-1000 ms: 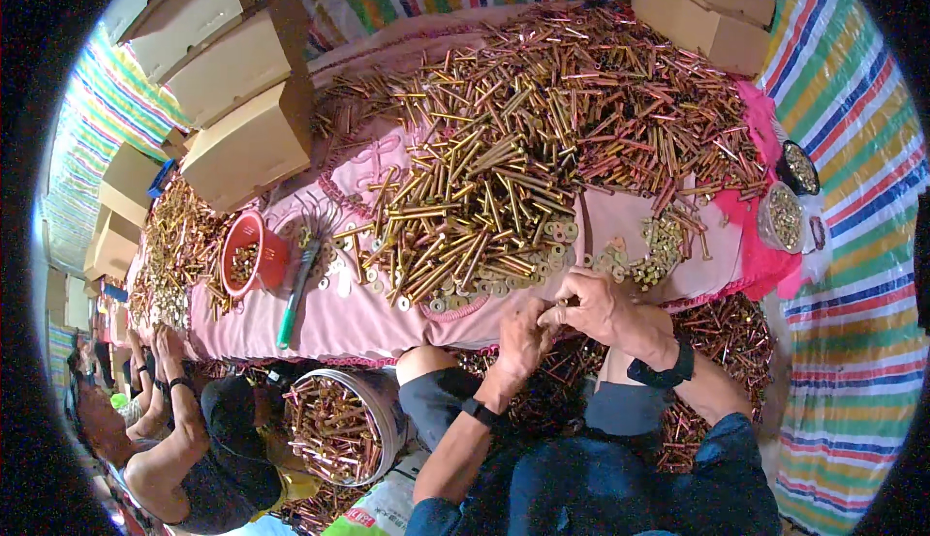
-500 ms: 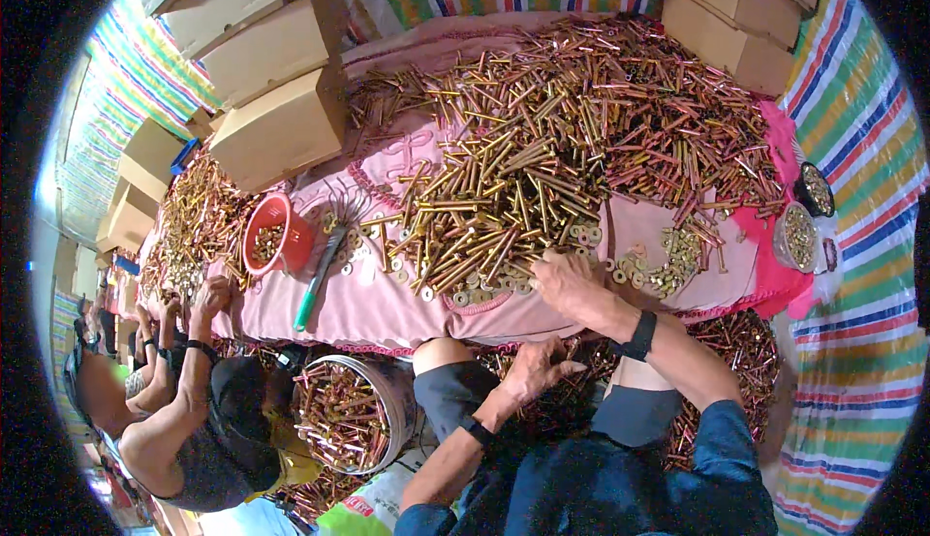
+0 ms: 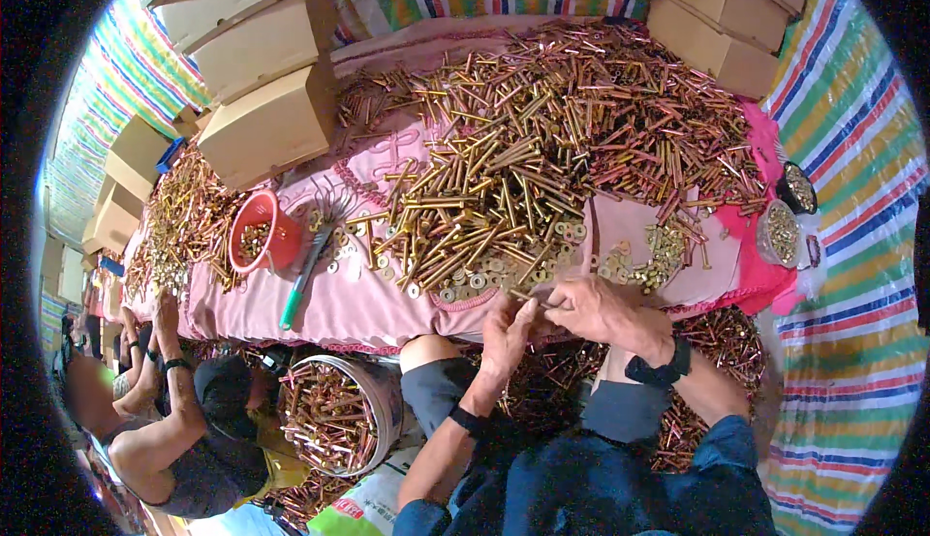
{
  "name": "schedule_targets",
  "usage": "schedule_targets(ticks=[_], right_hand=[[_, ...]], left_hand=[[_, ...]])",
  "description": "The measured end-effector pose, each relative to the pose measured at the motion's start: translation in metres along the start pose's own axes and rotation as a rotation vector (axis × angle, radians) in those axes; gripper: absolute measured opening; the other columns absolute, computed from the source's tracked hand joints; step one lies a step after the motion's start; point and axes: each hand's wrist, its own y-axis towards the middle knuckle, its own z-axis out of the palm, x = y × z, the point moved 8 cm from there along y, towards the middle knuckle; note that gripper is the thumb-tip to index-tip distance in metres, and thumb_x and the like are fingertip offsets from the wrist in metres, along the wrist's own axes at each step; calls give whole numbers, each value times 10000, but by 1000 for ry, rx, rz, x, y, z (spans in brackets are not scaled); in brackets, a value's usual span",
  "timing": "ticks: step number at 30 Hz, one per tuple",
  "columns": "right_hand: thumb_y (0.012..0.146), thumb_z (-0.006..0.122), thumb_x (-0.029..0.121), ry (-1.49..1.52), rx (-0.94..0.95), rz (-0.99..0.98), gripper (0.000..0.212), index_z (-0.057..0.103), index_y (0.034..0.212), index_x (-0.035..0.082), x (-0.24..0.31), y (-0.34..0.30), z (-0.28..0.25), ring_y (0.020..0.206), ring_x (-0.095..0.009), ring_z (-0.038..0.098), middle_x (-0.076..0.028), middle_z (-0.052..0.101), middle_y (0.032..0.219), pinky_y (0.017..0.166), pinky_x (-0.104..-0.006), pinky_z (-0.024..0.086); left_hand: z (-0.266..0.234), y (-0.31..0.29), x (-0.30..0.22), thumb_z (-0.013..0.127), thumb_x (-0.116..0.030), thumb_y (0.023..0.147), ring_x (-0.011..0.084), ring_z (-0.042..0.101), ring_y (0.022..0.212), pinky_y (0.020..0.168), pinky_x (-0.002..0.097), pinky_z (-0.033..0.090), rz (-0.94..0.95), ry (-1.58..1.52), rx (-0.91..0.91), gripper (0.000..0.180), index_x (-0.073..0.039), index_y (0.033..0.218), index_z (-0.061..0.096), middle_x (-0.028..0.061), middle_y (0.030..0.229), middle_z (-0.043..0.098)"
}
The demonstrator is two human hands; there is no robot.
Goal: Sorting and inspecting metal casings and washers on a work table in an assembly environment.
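My left hand (image 3: 506, 335) is raised at the table's front edge, its fingers closed on a brassy bolt (image 3: 523, 296) whose end shows above the fingertips. Close beside it, the fingers of my right hand (image 3: 596, 311) are pinched together near that bolt; what they hold is too small to make out. Just beyond the hands lie loose flat washers (image 3: 494, 273) and a large heap of long brassy bolts (image 3: 499, 197) on a pink cloth (image 3: 387, 308). Small nuts (image 3: 664, 257) are piled to the right of the washers.
A red plastic bowl (image 3: 281, 236) and a green-handled hand rake (image 3: 295, 299) lie left. Cardboard boxes (image 3: 266, 129) stand behind. Tubs of nuts (image 3: 778, 234) stand right. A bucket of bolts (image 3: 334, 415) is below the table, beside another person (image 3: 160, 454) working at left.
My right hand has drawn back from the washers toward the table edge. My left hand has risen to meet it, and a bolt now shows between them.
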Motion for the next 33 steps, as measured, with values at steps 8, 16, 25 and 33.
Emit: schedule_targets(ticks=[8, 16, 25, 33], right_hand=[[781, 695, 157, 36, -87, 196, 230, 713, 962, 16, -48, 11, 15, 721, -335, 709, -206, 708, 783, 660, -424, 560], [828, 687, 144, 281, -127, 314, 237, 692, 990, -29, -73, 8, 7, 690, -181, 683, -129, 715, 757, 620, -357, 540], [914, 693, 212, 686, 37, 449, 262, 579, 970, -18, -33, -8, 16, 694, -195, 701, -112, 676, 791, 564, -313, 569], [926, 692, 219, 899, -156, 441, 223, 550, 878, 54, -43, -20, 76, 696, -86, 494, 12, 531, 795, 605, -273, 470]], left_hand=[[15, 19, -25, 652, -144, 966, 322, 606, 662, 594, 421, 461, 547, 734, -84, 130, -42, 1047, 657, 168, 786, 618], [23, 34, -31, 630, -140, 970, 421, 559, 644, 556, 469, 419, 621, 697, -84, 220, -18, 816, 531, 196, 715, 540], [2, 71, -34, 503, -233, 1047, 328, 507, 531, 525, 436, 406, 539, 490, -363, 322, -11, 819, 551, 172, 629, 527], [-7, 83, -28, 462, -368, 1083, 90, 455, 579, 507, 297, 392, 384, 207, -352, 476, -15, 789, 585, -1, 652, 530]])
